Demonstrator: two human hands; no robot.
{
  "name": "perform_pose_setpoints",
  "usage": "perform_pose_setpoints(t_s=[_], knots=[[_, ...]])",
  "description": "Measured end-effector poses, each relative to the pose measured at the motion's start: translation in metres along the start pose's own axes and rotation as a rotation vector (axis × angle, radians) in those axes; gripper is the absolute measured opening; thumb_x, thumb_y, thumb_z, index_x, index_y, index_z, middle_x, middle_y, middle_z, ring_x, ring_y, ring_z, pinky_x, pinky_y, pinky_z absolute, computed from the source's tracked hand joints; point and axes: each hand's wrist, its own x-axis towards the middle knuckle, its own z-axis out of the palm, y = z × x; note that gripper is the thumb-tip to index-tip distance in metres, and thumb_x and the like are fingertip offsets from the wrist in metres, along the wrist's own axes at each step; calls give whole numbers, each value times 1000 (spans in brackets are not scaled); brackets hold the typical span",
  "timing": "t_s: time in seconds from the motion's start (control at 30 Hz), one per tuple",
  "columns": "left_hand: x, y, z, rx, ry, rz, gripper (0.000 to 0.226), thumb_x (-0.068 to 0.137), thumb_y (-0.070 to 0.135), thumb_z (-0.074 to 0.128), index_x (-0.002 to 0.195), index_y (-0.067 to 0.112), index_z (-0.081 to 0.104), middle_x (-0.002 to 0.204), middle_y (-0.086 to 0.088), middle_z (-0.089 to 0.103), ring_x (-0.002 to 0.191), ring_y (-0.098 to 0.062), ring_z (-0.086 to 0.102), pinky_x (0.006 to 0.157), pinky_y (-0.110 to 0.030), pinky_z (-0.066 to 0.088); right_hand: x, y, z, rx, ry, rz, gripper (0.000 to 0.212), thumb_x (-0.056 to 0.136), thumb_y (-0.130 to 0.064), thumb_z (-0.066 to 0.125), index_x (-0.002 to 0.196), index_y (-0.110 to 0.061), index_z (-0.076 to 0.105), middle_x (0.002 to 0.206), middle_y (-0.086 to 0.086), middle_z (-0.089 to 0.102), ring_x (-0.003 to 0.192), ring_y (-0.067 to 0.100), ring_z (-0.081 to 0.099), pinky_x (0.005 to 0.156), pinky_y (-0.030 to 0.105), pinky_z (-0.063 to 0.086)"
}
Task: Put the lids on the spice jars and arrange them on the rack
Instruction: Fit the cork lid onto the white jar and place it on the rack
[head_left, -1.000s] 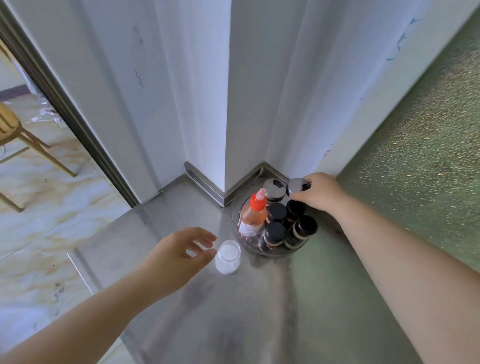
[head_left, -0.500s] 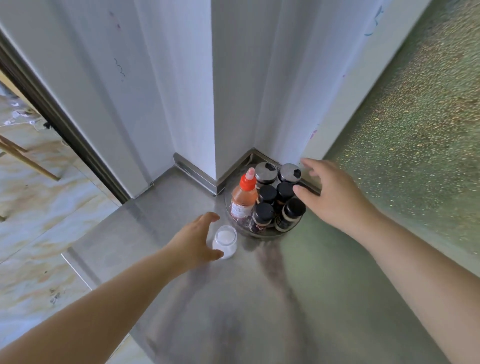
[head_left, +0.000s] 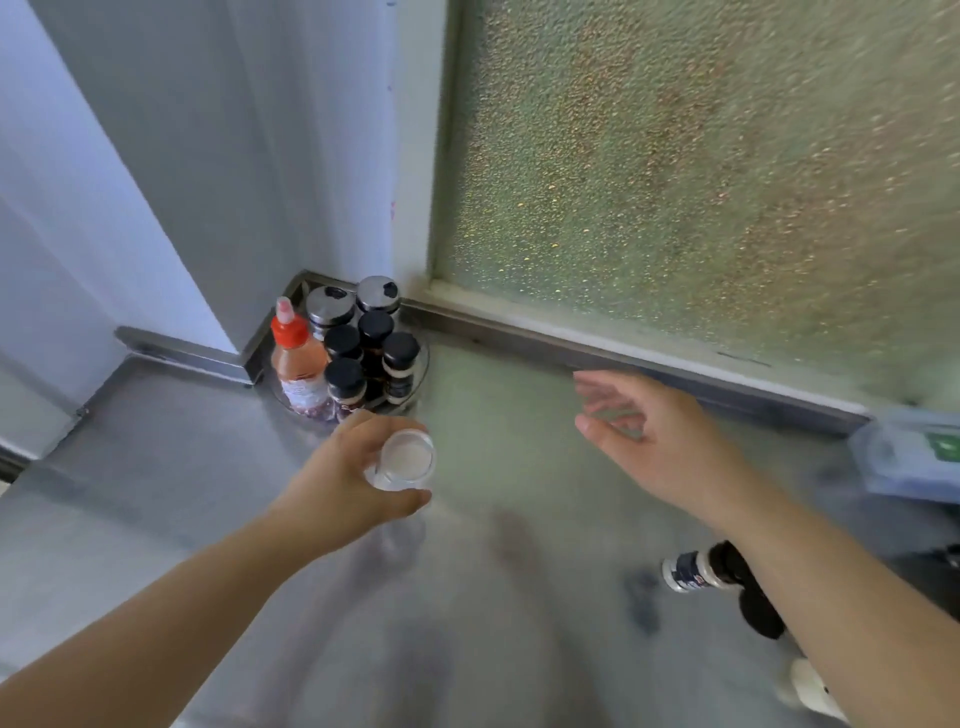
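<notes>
Left hand (head_left: 343, 480): fingers wrapped around one lidless clear jar (head_left: 404, 460).
Right hand (head_left: 654, 441): spread wide, empty.
Rack (head_left: 421, 364), 11 o'clock: four black-lidded jars (head_left: 375, 326), two silver-lidded jars (head_left: 329, 305), one orange-capped bottle (head_left: 297, 358).

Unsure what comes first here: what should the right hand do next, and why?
Probably reach the empty right hand down for a lid. The left hand holds a clear jar whose mouth looks uncovered, while every jar on the rack already wears a cap. A dark-capped jar lies on the counter below the right forearm.

right hand (head_left: 654, 441): motion-blurred | lying jar (head_left: 693, 570): partly behind right forearm
</notes>
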Motion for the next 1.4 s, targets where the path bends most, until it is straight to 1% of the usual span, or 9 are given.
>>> perform_pose_setpoints(t_s=[0.2, 0.33, 0.47, 0.6, 0.7, 0.83, 1.1, 1.27, 1.4], knots=[[2, 71, 74, -153, -258, 124, 54, 45, 45, 72, 97, 45, 60, 102, 13, 56, 95, -1, 58, 87, -17, 48, -87, 58, -65, 0, 93, 299, 37, 86, -20, 63, 123, -21, 56, 108, -5, 63, 93, 2, 59, 81, 7, 45], [4, 107, 121, -147, -347, 134, 53, 55, 27, 81, 100, 42, 55, 98, 17, 62, 91, 2, 59, 77, -10, 47, -138, 94, -94, -29, 110, 403, 37, 86, -19, 62, 123, -20, 56, 110, -4, 63, 92, 5, 58, 70, -4, 38], [4, 138, 157, -186, -381, 106, 49, 56, 23, 83, 96, 35, 58, 96, 6, 67, 87, -4, 63, 74, -12, 45, -175, 144, -112, -145, 118, 464, 33, 86, -16, 62, 119, -16, 59, 107, -2, 64, 94, 11, 58, 79, 11, 39], [-2, 175, 189, -281, -451, 160, 53, 47, 40, 75, 98, 37, 62, 97, 13, 68, 93, -5, 64, 81, -19, 44, -207, 201, -108, -380, -162, 544, 40, 83, -22, 62, 122, -16, 54, 111, 4, 59, 105, 21, 56, 89, 24, 38], [-8, 199, 213, -340, -481, 206, 49, 49, 36, 75, 97, 35, 63, 94, 16, 67, 91, -6, 63, 77, -15, 46, -223, 225, -92, -401, -338, 458, 51, 80, -34, 64, 127, -21, 48, 129, 1, 49, 118, 20, 49, 96, 30, 40], [-9, 213, 245, -380, -492, 201, 48, 50, 30, 77, 96, 33, 64, 97, 14, 66, 94, -7, 62, 77, -15, 47, -223, 243, -66, -571, -466, 328, 45, 77, -26, 67, 116, -15, 47, 117, 5, 47, 103, 29, 53, 78, 38, 45], [-14, 210, 269, -395, -431, 109, 53, 49, 33, 78, 100, 34, 63, 100, 10, 69, 94, -11, 64, 74, -27, 54, -217, 264, -44, -699, -357, 184, 42, 82, -16, 61, 119, -13, 39, 118, 9, 47, 102, 31, 52, 68, 34, 33], [-18, 218, 263, -346, -371, 129, 51, 49, 36, 76, 98, 39, 64, 101, 9, 70, 96, -10, 64, 81, -25, 52, -204, 240, -86, -288, -69, 252, 52, 76, -30, 66, 123, -31, 45, 113, -7, 53, 95, 16, 57, 76, 27, 43], [-14, 232, 251, -317, -264, 140, 53, 45, 41, 75, 97, 40, 63, 101, 5, 70, 92, -13, 65, 84, -28, 50, -181, 181, -165, 376, 287, 163, 52, 68, -12, 77, 107, -40, 57, 105, -8, 59, 84, 1, 64, 76, 14, 49]])
